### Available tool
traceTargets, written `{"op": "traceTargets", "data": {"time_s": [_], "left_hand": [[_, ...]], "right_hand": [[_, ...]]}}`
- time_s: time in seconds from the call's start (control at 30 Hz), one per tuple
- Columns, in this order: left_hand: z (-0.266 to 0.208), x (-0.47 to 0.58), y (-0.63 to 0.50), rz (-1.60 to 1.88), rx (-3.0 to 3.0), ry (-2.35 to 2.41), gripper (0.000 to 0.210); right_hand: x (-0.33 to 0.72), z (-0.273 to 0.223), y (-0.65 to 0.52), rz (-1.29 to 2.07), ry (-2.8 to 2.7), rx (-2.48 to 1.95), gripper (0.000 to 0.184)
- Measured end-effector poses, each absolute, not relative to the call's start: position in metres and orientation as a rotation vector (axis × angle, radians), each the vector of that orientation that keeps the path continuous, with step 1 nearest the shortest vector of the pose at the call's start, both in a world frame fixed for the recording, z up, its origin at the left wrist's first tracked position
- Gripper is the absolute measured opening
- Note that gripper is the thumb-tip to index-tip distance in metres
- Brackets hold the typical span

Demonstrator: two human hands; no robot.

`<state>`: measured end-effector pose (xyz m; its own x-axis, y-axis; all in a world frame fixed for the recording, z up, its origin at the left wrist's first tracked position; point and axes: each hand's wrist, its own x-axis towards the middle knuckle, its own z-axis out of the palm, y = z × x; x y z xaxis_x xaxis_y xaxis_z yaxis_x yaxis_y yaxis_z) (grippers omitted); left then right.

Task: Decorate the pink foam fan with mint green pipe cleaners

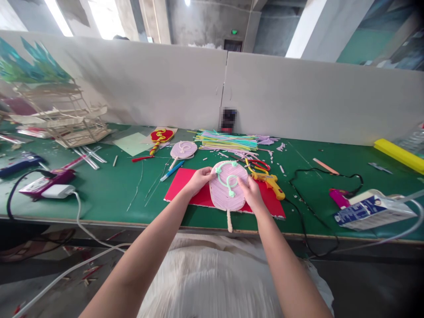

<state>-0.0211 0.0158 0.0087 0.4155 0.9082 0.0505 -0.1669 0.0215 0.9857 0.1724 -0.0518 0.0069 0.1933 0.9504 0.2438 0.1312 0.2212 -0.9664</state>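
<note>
Between both hands is a pale purple round hand fan (pixel 221 194), with mint green cord curled on its face and a short cream handle pointing down toward me. My left hand (pixel 201 180) grips its left edge, and my right hand (pixel 251 193) grips the right edge; the fingers behind it are hidden. Beneath the fan lies a red board (pixel 180 183). Just right of my right hand sits a yellow glue gun (pixel 272 184), close to scissors with red and yellow handles (pixel 260 165).
Colored straw-like sticks (pixel 228 140) are heaped at the back. Another purple fan (pixel 183 150) and a red-yellow one (pixel 162 136) lie left of them. A power strip (pixel 46 183) stands left, a milk carton (pixel 374 212) right. A stick model (pixel 73 119) rises far left.
</note>
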Motion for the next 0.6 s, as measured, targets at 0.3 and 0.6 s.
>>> {"op": "traceTargets", "data": {"time_s": [0.3,0.6], "left_hand": [[0.0073,-0.0212,0.0170,0.965,1.300,0.756,0.037],[0.0109,-0.0201,0.0132,0.962,1.208,0.721,0.038]], "right_hand": [[0.1726,0.0098,-0.0536,0.826,-1.251,-1.235,0.035],[0.1759,0.0032,-0.0491,0.816,-1.233,-1.250,0.034]]}}
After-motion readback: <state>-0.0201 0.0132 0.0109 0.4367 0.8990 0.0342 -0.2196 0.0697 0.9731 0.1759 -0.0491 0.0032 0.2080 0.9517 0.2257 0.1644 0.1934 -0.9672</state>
